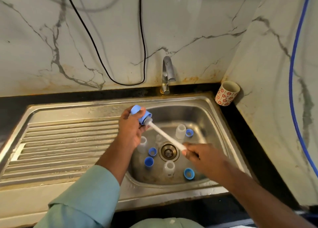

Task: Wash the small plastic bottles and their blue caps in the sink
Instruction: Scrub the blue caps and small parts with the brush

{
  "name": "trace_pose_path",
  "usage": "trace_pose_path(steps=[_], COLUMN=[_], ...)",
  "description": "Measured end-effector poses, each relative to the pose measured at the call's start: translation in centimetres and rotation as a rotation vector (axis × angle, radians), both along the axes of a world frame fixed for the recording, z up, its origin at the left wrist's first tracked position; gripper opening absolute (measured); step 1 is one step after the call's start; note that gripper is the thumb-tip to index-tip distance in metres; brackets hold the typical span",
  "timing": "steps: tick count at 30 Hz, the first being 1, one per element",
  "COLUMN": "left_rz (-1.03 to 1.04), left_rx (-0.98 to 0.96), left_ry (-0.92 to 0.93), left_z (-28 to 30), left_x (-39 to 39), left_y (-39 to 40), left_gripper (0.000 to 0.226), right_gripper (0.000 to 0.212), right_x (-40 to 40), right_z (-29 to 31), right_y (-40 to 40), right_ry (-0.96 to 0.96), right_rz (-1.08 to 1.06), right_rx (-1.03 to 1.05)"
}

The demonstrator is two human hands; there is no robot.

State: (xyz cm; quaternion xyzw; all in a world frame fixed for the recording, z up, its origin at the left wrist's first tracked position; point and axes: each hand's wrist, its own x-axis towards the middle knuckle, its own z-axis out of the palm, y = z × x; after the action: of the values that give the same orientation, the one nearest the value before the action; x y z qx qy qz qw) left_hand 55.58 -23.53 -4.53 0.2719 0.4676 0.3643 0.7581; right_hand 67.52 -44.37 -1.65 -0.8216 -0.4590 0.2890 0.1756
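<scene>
A dark counter (244, 138) holds a big metal sink (72, 117) with a tap (167, 72) at the back. A flowery cup (226, 94) stands in the corner. The left hand (131, 128) is up over the sink bowl, its fingers curled round blue caps (144, 117). The right hand (201, 156) is lower, over the drain (168, 152), pinching the end of a thin white brush (165, 134). The brush tip pokes into the caps. Down in the bowl, below both hands, small clear bottles (180, 131) stand around the drain, and more blue caps (149, 161) lie beside them.
</scene>
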Motion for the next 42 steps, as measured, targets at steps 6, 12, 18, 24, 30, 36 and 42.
trace_pose_path(steps=[6, 12, 18, 24, 30, 36, 42], left_rz=[-0.050, -0.045, -0.074, -0.023, -0.035, -0.016, -0.129], left_rx=[0.003, -0.008, 0.003, 0.028, -0.021, -0.094, -0.120], left_ry=[-0.055, -0.122, -0.231, -0.202, -0.100, -0.334, -0.466], left_z=[0.6, 0.6, 0.4, 0.5, 0.2, 0.7, 1.5], left_x=[0.4, 0.8, 0.8, 0.6, 0.9, 0.5, -0.2], left_y=[0.0, 0.0, 0.4, 1.0, 0.2, 0.7, 0.6], left_gripper=[0.037, 0.040, 0.038, 0.043, 0.043, 0.041, 0.036], right_gripper=[0.030, 0.021, 0.020, 0.017, 0.015, 0.029, 0.032], right_x=[0.4, 0.4, -0.2, -0.7, -1.4, -1.5, -1.5], right_z=[0.3, 0.5, 0.9, 0.4, -0.8, 0.4, 1.1], right_y=[0.4, 0.3, 0.2, 0.2, 0.5, 0.9, 1.3], right_ry=[0.087, 0.323, 0.576, 0.400, 0.312, 0.560, 0.623], right_rz=[-0.104, -0.206, -0.243, -0.195, -0.171, -0.227, -0.193], right_rx=[0.053, 0.080, 0.114, 0.089, 0.061, 0.057, 0.102])
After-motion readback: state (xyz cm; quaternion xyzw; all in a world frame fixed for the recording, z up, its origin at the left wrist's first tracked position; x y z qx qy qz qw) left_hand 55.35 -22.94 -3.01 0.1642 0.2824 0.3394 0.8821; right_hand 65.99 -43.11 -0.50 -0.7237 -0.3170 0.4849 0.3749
